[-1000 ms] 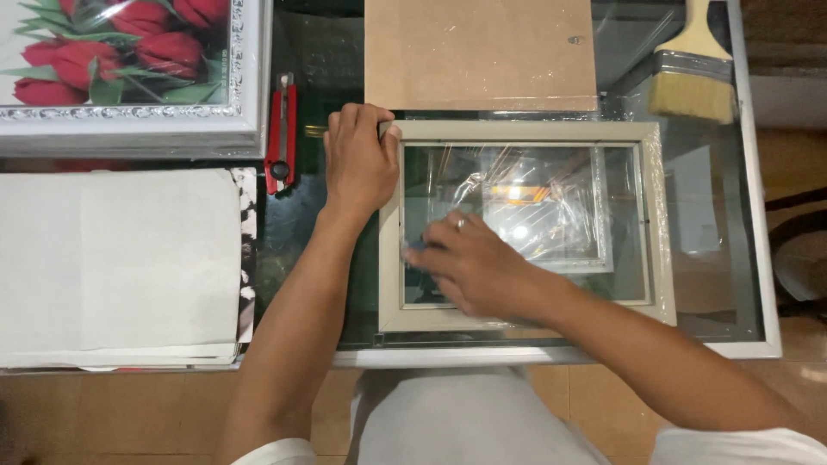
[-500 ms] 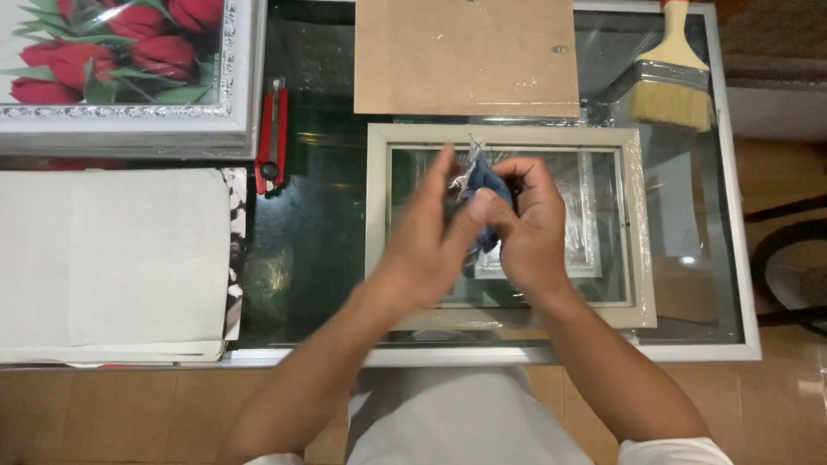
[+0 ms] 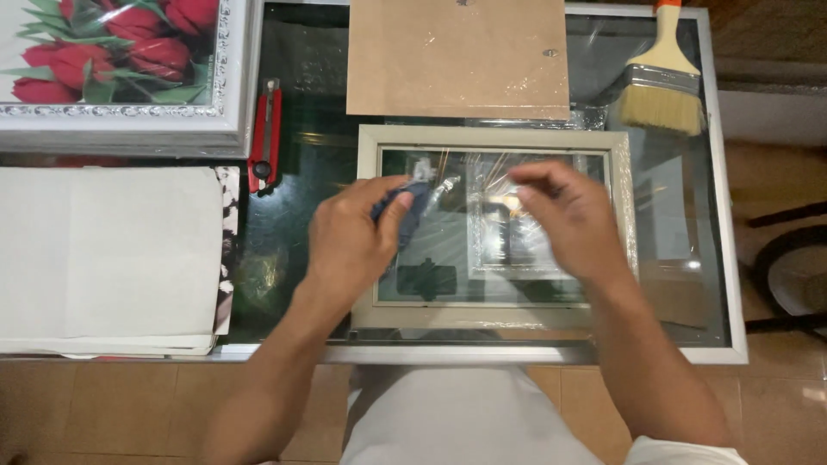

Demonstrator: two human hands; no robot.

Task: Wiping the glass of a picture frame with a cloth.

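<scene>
I see my left hand point(image 3: 353, 241) pinching a dark blue cloth point(image 3: 405, 207) over the frame's point(image 3: 366, 224) glass, left of centre. My right hand point(image 3: 560, 220) hovers just right of it — grip loosely curled, holding nothing I can make out. Frame lies lengthwise across the tabletop point(image 3: 719, 258).

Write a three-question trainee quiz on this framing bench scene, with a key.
1. True or false: the left hand holds a dark blue cloth over the picture frame.
2. Which tool lies at the table's far right corner? A paintbrush, B hammer, C scissors.
3. What lies just beyond the frame's far edge?

Key: 1 true. 2 A, the paintbrush. 3 The brown backing board.
</scene>
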